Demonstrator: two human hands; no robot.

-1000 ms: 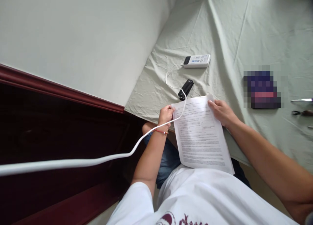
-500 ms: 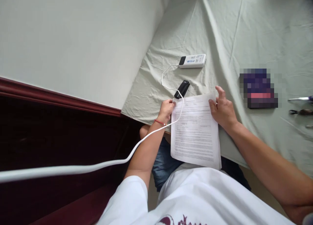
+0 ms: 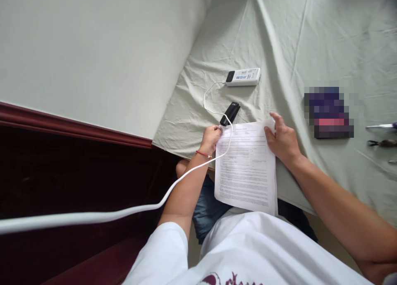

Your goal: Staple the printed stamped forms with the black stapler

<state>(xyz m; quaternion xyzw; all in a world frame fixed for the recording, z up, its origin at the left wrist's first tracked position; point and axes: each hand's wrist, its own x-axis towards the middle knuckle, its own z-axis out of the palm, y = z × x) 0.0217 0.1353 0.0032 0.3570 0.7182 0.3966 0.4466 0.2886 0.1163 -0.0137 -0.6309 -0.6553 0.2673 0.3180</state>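
Several sheets of printed paper [image 3: 242, 173] lie in a stack over the table's near edge, their lower end hanging above my lap. My left hand [image 3: 211, 138] is closed on the upper left corner of the paper stack. At the upper right corner, my right hand [image 3: 281, 138] pinches the sheets between thumb and fingers, with the index finger stretched forward. Just beyond the top edge of the paper lies a black stapler [image 3: 230, 113], close to my left fingers. A white cable [image 3: 173, 185] crosses in front of the stapler, the paper and my left forearm.
A white power bank [image 3: 243, 77], plugged into the cable, lies behind the stapler. To the right are a blurred dark box [image 3: 328, 112], a metal-shafted tool [image 3: 381, 126] and a small dark item [image 3: 383, 143]. Wrinkled pale green cloth [image 3: 279, 41] covers the table; a white wall [image 3: 93, 61] borders it on the left.
The paper has shifted very slightly left and toward me, its sheets a little more even at the right edge. Both hands keep their hold on the corners.
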